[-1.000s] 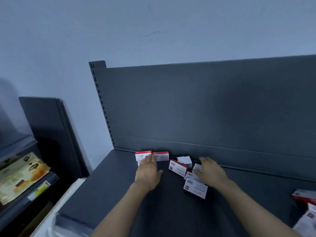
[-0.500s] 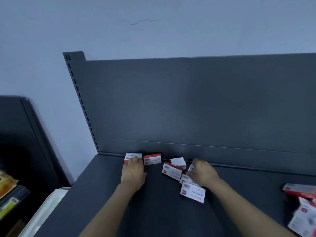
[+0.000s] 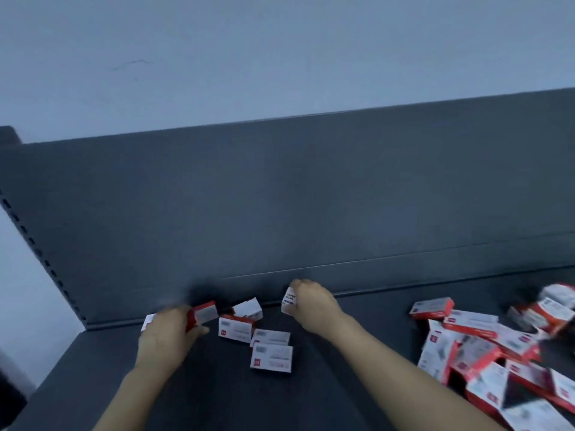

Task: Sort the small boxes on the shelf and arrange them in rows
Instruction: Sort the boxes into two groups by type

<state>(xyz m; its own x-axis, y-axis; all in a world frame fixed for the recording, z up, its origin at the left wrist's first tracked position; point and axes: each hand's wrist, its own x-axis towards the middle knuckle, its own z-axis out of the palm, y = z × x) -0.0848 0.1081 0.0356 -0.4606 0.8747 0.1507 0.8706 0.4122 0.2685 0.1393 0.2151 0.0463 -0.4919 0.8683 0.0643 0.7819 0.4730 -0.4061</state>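
Small red-and-white boxes lie on a dark grey shelf [image 3: 93, 368]. My left hand [image 3: 168, 334] is closed around one red-and-white box [image 3: 203, 313] near the back panel; another box corner [image 3: 148, 321] peeks out left of it. My right hand [image 3: 311, 301] grips a white box [image 3: 289, 300], lifted on end by the back panel. Between the hands lie several loose boxes: one tilted [image 3: 249, 307], one flat [image 3: 236, 329], and two overlapping [image 3: 271, 354]. The image is blurred.
A big jumbled pile of the same boxes [image 3: 497, 353] covers the shelf's right side. The shelf's upright back panel [image 3: 280, 197] runs across, with a slotted post [image 3: 37, 253] at the left. A pale wall rises behind.
The view swung right, revealing the pile. My left hand closed on the second box by the back panel. My right hand lifted a white box off the loose cluster.
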